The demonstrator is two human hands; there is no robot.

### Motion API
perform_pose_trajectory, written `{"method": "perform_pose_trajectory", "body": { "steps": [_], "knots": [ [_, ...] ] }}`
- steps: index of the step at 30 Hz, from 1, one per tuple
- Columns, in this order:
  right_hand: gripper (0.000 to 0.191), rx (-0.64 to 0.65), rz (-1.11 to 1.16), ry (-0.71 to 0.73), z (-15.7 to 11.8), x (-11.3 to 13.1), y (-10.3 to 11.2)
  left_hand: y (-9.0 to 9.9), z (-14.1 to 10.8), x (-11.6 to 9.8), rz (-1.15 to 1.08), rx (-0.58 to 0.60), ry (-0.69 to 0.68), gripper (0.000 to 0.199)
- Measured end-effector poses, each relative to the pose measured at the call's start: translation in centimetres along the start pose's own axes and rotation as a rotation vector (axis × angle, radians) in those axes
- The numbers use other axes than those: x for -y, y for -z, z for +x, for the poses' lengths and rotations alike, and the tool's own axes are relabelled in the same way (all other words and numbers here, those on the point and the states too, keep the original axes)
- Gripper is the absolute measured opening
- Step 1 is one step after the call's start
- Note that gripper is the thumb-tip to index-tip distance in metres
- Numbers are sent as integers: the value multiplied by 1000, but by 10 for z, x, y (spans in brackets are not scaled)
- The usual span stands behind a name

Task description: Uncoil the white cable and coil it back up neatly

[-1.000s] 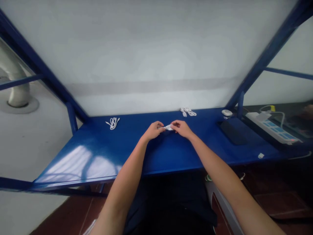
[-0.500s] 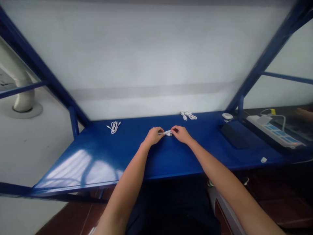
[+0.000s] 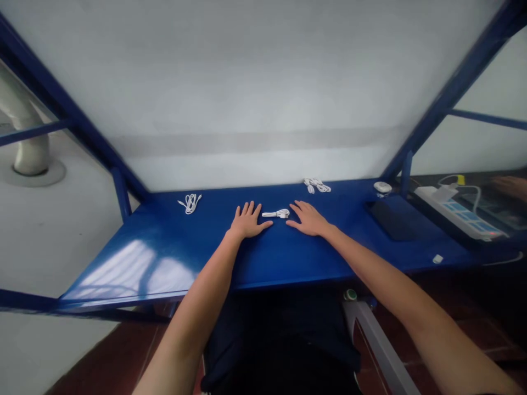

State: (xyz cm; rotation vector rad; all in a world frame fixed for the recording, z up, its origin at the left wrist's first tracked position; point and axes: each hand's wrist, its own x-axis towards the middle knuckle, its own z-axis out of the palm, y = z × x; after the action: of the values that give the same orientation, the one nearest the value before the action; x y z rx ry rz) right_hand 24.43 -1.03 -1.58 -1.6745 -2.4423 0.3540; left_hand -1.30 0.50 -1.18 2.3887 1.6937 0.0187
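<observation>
A white cable, folded into a short bundle with a dark tie round its middle, lies on the blue table. To its left, my left hand rests with fingers spread and holds nothing. My right hand is on the other side, open, its fingertips close to the plug end of the bundle. Neither hand grips the cable. Farther left is a loosely coiled white cable. Several bundled white cables sit at the back edge, right of centre.
On the right are a round white object, a dark phone-like slab, a small white adapter and a power strip with a plug in it. Another person's hand shows at the far right. Blue frame posts flank the table.
Both hands have let go of the tied white cable and spread open on either side of it. The cable now lies on the table. The view has shifted slightly.
</observation>
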Motion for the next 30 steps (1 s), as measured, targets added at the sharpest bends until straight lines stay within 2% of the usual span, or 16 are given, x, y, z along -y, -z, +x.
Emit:
{"method": "perform_pose_trajectory", "body": {
  "steps": [7,16,30],
  "knots": [
    [98,62,-93,-99,-4,5,2,3,-5,-6,75,8,12,100],
    [98,52,-81,-98,-3,4,1,12,-8,-1,23,98,-49,110],
    [96,34,-57,-87,-3,2,1,14,-7,3,-25,106,-58,113]
  ]
}}
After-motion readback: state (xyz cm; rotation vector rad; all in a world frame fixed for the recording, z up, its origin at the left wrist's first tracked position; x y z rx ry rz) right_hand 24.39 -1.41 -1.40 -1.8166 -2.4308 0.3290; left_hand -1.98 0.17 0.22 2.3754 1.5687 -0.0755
